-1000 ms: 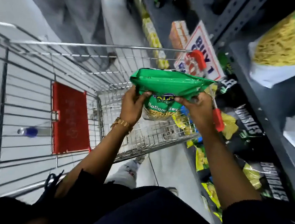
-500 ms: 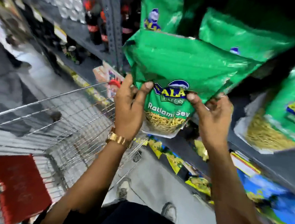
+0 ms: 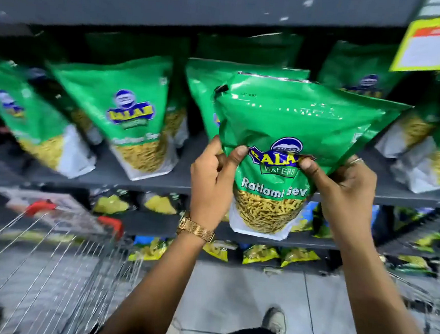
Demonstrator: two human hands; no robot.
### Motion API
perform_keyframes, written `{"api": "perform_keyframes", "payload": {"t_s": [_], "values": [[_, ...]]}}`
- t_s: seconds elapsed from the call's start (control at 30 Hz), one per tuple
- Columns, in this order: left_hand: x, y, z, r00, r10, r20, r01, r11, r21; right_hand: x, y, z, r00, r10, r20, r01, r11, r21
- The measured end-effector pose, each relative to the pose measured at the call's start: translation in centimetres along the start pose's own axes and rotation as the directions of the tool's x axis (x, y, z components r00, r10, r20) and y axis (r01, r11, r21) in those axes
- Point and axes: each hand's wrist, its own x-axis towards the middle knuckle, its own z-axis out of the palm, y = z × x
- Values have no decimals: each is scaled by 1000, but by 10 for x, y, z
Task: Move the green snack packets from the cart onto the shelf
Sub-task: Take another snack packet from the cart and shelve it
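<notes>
Grey metal shelf (image 3: 160, 178) now fills my view; my left hand (image 3: 212, 182) and right hand (image 3: 343, 189) pinch the glossy green snack packet (image 3: 290, 125), lifted from the wire cart (image 3: 48, 258), nearly placed.

1. Snack packet (image 3: 290, 125), at 12 o'clock: glossy green plastic film, creased.
2. Shelf (image 3: 160, 178), at 9 o'clock: matt grey painted metal.
3. Cart (image 3: 48, 258), at 7 o'clock: shiny wire metal.
4. Watch (image 3: 195, 228): gold-coloured mesh metal.

A grey shelf (image 3: 160, 178) carries leaning green snack packets (image 3: 128, 117).
</notes>
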Motion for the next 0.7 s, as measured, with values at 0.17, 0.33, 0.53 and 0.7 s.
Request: {"api": "perform_keyframes", "payload": {"t_s": [0.17, 0.33, 0.53, 0.7], "values": [[19, 6, 77, 990, 42, 134, -35, 998, -53, 29, 19, -65, 995, -40, -96, 32, 996, -84], [45, 6, 141, 980, 68, 187, -53, 995, -83, 67, 41, -112, 987, -56, -150, 41, 994, -102], [67, -1, 191, 977, 76, 199, -51, 991, -127, 108, 76, -134, 981, -10, -193, -2, 998, -59], [76, -23, 206, 990, 15, 138, -2, 996, -94, 126, 103, -125, 985, 36, -169, -39, 999, -16]]}}
